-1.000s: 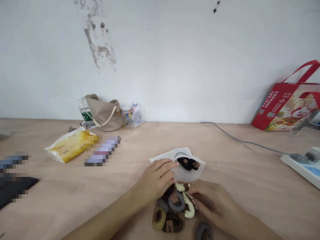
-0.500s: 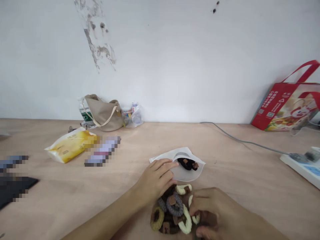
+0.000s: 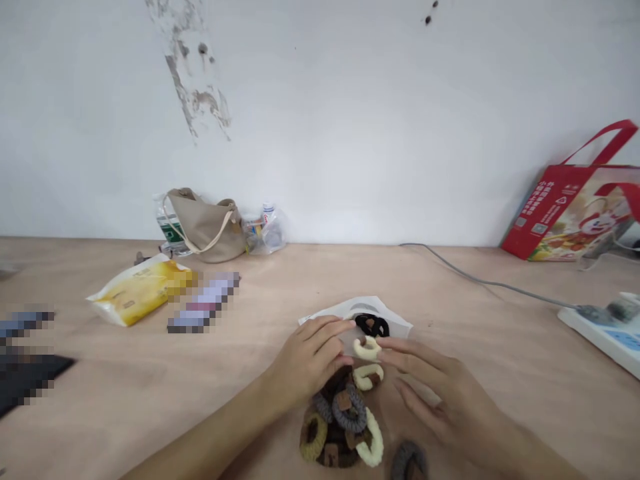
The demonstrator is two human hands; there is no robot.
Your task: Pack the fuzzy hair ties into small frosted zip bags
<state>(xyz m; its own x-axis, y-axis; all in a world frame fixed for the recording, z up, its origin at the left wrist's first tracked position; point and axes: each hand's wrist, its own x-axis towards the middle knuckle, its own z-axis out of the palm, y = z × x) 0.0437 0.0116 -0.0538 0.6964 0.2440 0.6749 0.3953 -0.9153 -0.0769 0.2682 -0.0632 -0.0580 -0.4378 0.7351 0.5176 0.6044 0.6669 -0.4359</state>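
Note:
My left hand (image 3: 320,353) pinches the left edge of a frosted white pouch (image 3: 397,327), its index finger lying at the mouth. Inside the pouch are black hair ties (image 3: 373,325) with brown tags. A cream hair tie (image 3: 367,348) lies at the pouch's near edge, touched by the fingertips of my right hand (image 3: 430,380). That hand's fingers are stretched, the thumb apart. Just below is a second cream hair tie (image 3: 369,377), beside a pile with a grey hair tie (image 3: 350,409), an olive one (image 3: 313,437) and brown ones. Another dark grey hair tie (image 3: 409,460) lies apart at the bottom edge.
Left of my hands lie a phone (image 3: 206,303) and a yellow-white packet (image 3: 143,290). A taupe bag (image 3: 210,227) stands against the wall beside a small plastic bag (image 3: 270,233). At right are a power strip (image 3: 600,333), its grey cable (image 3: 465,272) and a red shopping bag (image 3: 565,207).
My right hand has carried a cream hair tie from the pile's right side up to the pouch's near edge, and its fingers have spread. My left hand has stayed at the pouch.

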